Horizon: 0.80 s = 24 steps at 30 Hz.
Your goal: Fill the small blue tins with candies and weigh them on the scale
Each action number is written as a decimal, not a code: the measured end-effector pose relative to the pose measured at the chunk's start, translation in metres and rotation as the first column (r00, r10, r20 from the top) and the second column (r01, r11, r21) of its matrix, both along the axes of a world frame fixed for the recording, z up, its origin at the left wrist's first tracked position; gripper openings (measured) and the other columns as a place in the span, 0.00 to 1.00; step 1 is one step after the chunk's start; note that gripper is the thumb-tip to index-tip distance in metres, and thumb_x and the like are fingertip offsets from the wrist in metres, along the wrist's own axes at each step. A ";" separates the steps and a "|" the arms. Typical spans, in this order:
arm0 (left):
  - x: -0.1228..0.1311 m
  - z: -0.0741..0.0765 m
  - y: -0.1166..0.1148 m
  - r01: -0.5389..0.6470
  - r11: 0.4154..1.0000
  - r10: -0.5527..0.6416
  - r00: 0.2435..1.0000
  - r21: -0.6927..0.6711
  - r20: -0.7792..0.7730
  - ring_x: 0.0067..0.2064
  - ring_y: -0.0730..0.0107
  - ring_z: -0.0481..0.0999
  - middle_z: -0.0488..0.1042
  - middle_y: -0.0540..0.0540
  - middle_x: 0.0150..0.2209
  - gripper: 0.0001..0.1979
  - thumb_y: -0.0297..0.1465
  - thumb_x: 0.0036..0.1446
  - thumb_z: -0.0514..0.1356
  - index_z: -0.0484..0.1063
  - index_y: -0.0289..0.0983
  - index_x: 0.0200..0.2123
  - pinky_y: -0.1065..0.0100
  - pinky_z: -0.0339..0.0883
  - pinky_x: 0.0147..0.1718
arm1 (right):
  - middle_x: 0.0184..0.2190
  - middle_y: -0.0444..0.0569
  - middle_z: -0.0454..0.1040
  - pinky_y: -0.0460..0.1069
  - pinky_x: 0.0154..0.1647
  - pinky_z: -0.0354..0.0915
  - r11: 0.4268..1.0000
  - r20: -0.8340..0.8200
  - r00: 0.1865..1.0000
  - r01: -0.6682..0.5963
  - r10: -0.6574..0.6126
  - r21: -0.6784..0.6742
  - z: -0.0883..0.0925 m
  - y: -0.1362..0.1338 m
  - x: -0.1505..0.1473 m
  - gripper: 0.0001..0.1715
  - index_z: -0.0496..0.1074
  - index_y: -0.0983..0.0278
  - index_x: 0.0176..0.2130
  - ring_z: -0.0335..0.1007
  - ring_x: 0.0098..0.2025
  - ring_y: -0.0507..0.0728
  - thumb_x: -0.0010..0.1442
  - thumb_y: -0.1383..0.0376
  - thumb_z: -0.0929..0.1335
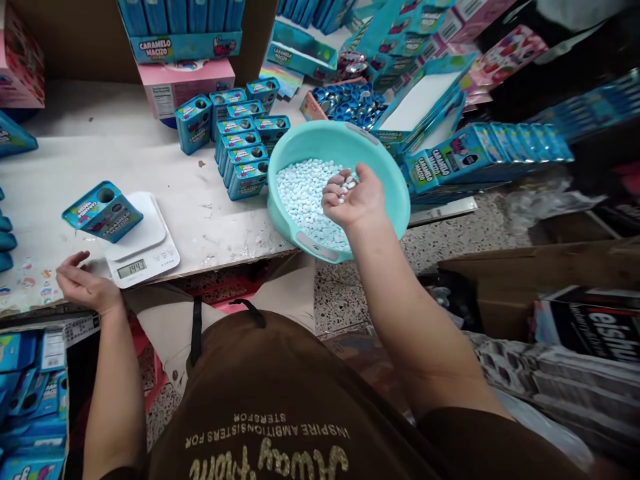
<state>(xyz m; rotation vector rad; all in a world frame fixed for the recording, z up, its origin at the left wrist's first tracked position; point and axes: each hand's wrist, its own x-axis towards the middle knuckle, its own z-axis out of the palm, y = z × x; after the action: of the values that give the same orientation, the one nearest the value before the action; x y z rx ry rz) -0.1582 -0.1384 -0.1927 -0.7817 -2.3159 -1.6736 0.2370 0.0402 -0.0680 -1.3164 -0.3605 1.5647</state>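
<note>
My right hand (350,199) is over a teal basin (385,167) full of small white-blue candies (300,193), fingers cupped around a few of them. My left hand (85,283) rests at the table's front edge beside a white kitchen scale (150,257), fingers loosely curled and holding nothing. A blue candy tin (103,212) with a round hole in its top stands tilted on the scale; the display reads about 144.
Several matching blue tins (240,133) stand in rows behind the basin. Blue and pink display boxes (185,47) line the back. A tray of round lids (350,100) and open blue cartons (450,133) sit at right. Cardboard boxes (575,320) are on the floor.
</note>
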 end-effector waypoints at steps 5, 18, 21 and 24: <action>0.005 0.001 -0.002 -0.078 0.997 0.076 0.995 0.019 0.071 0.34 0.71 0.72 0.73 0.37 0.35 0.28 0.36 0.67 0.30 0.66 0.27 0.37 0.69 0.61 0.31 | 0.16 0.40 0.63 0.42 0.17 0.47 0.956 0.108 0.966 -0.249 0.234 0.155 0.011 0.005 -0.036 0.32 0.60 0.65 0.17 0.57 0.18 0.40 0.65 0.53 0.53; 0.004 -0.010 -0.028 -0.084 0.994 0.088 0.994 0.072 -0.064 0.32 0.68 0.70 0.75 0.41 0.33 0.26 0.38 0.66 0.40 0.74 0.33 0.32 0.64 0.65 0.33 | 0.14 0.36 0.55 0.37 0.09 0.40 0.850 -0.564 0.696 -0.527 0.444 0.017 0.044 -0.011 -0.288 0.23 0.56 0.63 0.22 0.45 0.12 0.43 0.68 0.59 0.56; 0.005 -0.011 -0.031 -0.076 0.993 0.084 0.992 0.092 -0.091 0.33 0.68 0.69 0.74 0.41 0.31 0.25 0.37 0.66 0.41 0.74 0.34 0.31 0.64 0.64 0.34 | 0.13 0.37 0.56 0.37 0.10 0.47 0.815 -0.549 0.693 -0.578 0.467 -0.035 0.032 -0.013 -0.314 0.24 0.56 0.63 0.22 0.49 0.13 0.44 0.68 0.61 0.54; 0.006 -0.011 -0.032 -0.062 0.994 0.070 0.993 0.085 -0.096 0.35 0.67 0.70 0.74 0.41 0.31 0.24 0.36 0.66 0.41 0.74 0.34 0.30 0.64 0.64 0.34 | 0.14 0.40 0.61 0.38 0.15 0.58 0.832 -0.466 0.754 -0.551 0.464 -0.063 0.024 -0.015 -0.323 0.24 0.58 0.63 0.21 0.56 0.15 0.45 0.68 0.62 0.55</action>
<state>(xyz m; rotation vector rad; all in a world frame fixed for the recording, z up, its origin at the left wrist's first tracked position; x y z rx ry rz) -0.1521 -0.1706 -0.2038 -0.7452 -2.1682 -1.6517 -0.0859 0.0255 -0.0440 -1.0061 -0.3006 2.3612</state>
